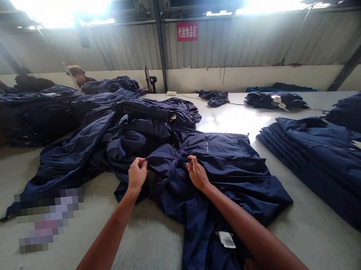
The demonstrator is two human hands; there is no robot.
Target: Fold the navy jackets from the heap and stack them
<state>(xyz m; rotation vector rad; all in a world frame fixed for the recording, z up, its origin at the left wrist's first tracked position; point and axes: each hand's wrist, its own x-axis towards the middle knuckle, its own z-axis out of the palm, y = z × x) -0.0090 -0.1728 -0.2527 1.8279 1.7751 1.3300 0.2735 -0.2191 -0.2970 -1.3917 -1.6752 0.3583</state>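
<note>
Left hand (137, 174) pinches a fold of the navy jacket (235, 168) at the centre of the head view, while the right hand (199, 174) touches it, fingers bent, grip impossible to tell. At lower centre a white label (226, 239) is too small to read; upper centre, a red sign (187, 31) reads "代检物品区".

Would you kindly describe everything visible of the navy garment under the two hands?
The navy garment looks thin and smooth, with a pale zip. It lies creased on the light table, against a heap of similar cloth. The left hand pinches it; the right hand touches it. A white label nearby may belong to it.
</note>
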